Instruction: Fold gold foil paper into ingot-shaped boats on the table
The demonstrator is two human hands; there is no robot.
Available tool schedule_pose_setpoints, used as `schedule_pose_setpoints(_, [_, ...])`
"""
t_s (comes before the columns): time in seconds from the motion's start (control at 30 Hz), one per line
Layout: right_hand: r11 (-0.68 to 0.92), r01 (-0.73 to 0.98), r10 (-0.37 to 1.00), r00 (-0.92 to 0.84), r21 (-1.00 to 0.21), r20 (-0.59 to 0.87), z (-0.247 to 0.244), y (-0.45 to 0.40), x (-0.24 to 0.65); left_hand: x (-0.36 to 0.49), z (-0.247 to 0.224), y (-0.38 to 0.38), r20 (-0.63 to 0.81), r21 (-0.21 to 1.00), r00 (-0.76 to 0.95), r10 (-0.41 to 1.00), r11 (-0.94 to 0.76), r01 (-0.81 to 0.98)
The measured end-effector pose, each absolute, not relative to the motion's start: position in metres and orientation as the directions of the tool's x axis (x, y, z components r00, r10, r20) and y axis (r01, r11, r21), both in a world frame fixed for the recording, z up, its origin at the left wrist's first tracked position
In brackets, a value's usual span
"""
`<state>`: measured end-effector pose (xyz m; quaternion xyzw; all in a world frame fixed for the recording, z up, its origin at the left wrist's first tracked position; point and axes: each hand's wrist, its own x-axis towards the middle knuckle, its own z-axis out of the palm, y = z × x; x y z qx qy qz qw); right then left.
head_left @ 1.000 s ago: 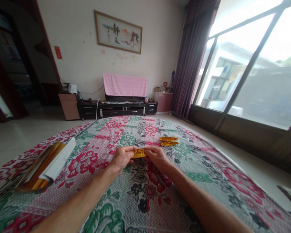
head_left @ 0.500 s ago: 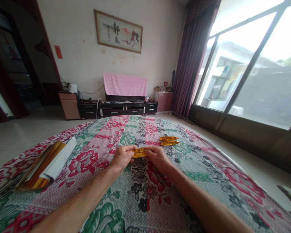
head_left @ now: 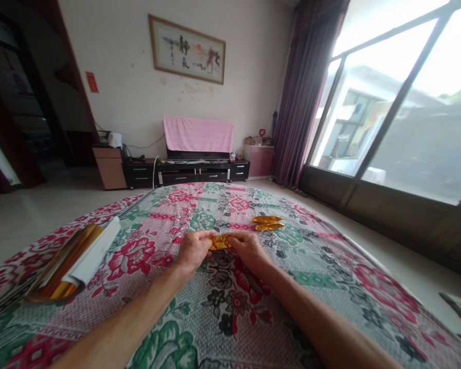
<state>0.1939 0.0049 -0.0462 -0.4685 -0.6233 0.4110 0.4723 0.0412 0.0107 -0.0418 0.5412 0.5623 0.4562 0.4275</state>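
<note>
A small folded piece of gold foil paper (head_left: 220, 242) is stretched between my two hands, over the middle of the flowered cloth. My left hand (head_left: 194, 249) pinches its left end, thumb and fingers pressed together. At the other end, my right hand (head_left: 249, 248) is closed on the paper, with its fingertips partly hidden. Just beyond the right hand lie two folded gold paper boats (head_left: 268, 223), long and pointed, side by side.
A flowered cloth (head_left: 230, 307) covers the round table. On its left side lies a loosely rolled stack of gold and white paper sheets (head_left: 75, 264). Past the far edge stands a low black cabinet (head_left: 200, 174) under a pink cloth (head_left: 198, 134). Windows line the right.
The right fingers have shifted very slightly on the gold paper. Both hands keep their hold in about the same place, and everything else is unchanged.
</note>
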Motion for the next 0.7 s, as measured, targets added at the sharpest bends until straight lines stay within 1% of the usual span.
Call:
schedule_pose_setpoints(0.13, [0.234, 0.192, 0.971, -0.093, -0.953, 0.220, -0.0454, 0.0044, 0.1925, 0.0420, -0.0409, 0.0102, 0.016, 0.973, -0.056, 0.998, -0.003, 0.232])
schedule_pose_setpoints(0.3, [0.232, 0.166, 0.970, -0.113, -0.958, 0.215, -0.0447, 0.0040, 0.1928, 0.0429, -0.0368, 0.0076, -0.006, 0.977, -0.058, 0.998, 0.019, 0.213])
schedule_pose_setpoints(0.6, [0.270, 0.275, 0.962, -0.129, -0.923, 0.243, -0.0449, 0.0042, 0.1942, 0.0416, -0.0385, 0.0087, 0.012, 0.969, -0.075, 0.997, 0.007, 0.246])
schedule_pose_setpoints(0.7, [0.256, 0.301, 0.965, -0.136, -0.918, 0.225, -0.0429, 0.0031, 0.1946, 0.0405, -0.0397, 0.0102, 0.027, 0.963, -0.081, 0.996, -0.004, 0.268])
